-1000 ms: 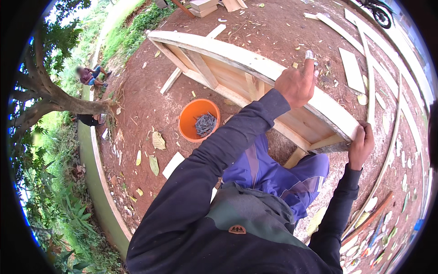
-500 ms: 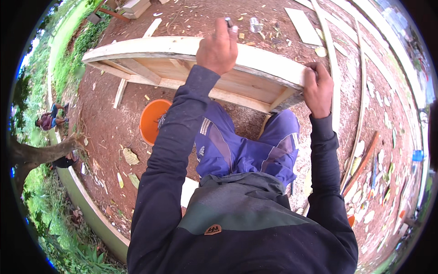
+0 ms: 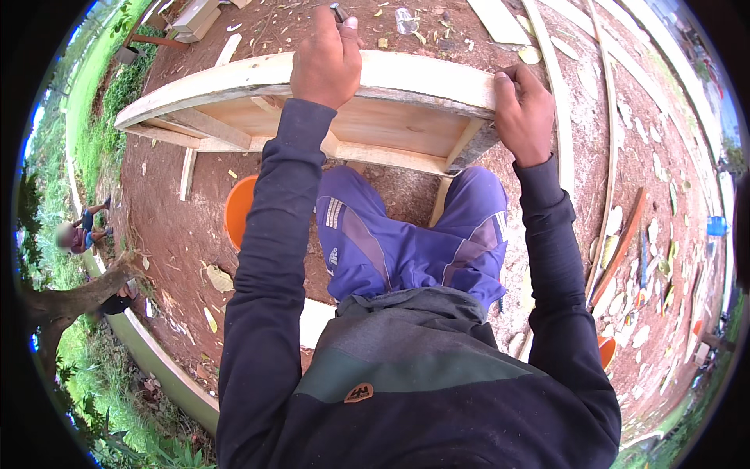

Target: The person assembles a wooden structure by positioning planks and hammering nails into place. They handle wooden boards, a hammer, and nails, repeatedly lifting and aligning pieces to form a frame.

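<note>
A pale wooden frame (image 3: 258,72) with cross braces and a plywood panel inside stands on its long edge in front of my knees. My left hand (image 3: 328,66) is closed in a fist above its top board. From the fist pokes the small, rounded, dark metal end of a tool (image 3: 339,12); the rest of it is hidden, so its kind does not show. At the frame's right end, my right hand (image 3: 525,116) is closed round the top corner, fingers over the far side and thumb on the near side.
An orange bucket (image 3: 239,213) sits left of my knees, partly behind my left forearm. Long planks (image 3: 558,117) lie on the dirt to the right, near a brown wooden strip (image 3: 621,246). A tree trunk (image 3: 78,293) and a person (image 3: 82,234) are at the far left.
The frame and both hands sit farther left and slightly higher in the picture, as does the surrounding ground. Both hands keep their grips.
</note>
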A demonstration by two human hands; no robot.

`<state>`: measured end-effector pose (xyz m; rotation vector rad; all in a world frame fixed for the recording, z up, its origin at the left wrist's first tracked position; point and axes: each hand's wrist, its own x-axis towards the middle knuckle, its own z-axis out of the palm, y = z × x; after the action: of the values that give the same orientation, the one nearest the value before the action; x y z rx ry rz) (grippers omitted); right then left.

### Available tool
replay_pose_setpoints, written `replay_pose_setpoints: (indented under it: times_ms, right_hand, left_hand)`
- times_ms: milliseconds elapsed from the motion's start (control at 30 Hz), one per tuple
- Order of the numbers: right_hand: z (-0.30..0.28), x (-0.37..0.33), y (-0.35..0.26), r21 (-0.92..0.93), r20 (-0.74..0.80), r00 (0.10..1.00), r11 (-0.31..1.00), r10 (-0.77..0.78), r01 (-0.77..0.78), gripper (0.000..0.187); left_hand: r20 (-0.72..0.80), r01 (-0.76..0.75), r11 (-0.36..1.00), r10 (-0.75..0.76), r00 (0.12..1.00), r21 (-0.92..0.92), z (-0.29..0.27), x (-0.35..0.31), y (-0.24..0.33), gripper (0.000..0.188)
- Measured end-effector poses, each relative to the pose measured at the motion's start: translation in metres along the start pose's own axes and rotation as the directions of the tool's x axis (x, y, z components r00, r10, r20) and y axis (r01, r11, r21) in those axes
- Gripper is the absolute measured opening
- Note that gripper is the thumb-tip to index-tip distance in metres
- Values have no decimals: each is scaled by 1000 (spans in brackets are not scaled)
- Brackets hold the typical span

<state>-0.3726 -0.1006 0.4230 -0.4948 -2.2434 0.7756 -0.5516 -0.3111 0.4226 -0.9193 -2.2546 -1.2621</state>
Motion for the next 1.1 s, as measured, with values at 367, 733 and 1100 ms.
replay_pose_setpoints:
  times_ms: [367, 733, 1100]
  right_hand:
    - [-5, -7, 29, 99, -39, 998, 994, 51, -47, 24]
    - [11, -26, 39, 432, -174, 985, 897, -12, 88, 54]
    - [48, -72, 93, 464, 56, 995, 885, -80, 45, 88]
  left_hand:
    - [169, 158, 600, -38, 985, -784, 22, 11, 55, 22]
    - [445, 371, 516, 22, 895, -772, 78, 0, 111, 17]
    - [476, 382, 567, 22, 879, -730, 72, -3, 107, 21]
